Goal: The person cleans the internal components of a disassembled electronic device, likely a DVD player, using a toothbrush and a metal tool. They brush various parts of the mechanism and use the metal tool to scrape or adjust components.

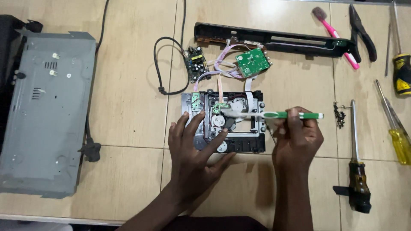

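While the left hand [195, 147] lies spread flat on the disc drive mechanism [222, 122] at the table's middle, steadying it, the right hand [297, 132] pinches a green toothbrush [274, 114]. Light, short strokes over the mechanism's middle would likely spare the ribbon cables [222, 68].

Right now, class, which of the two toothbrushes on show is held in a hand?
The green-and-white toothbrush, gripped by the right hand over the black disc-drive mechanism. The pink toothbrush lies untouched at the top, beside the black pliers.
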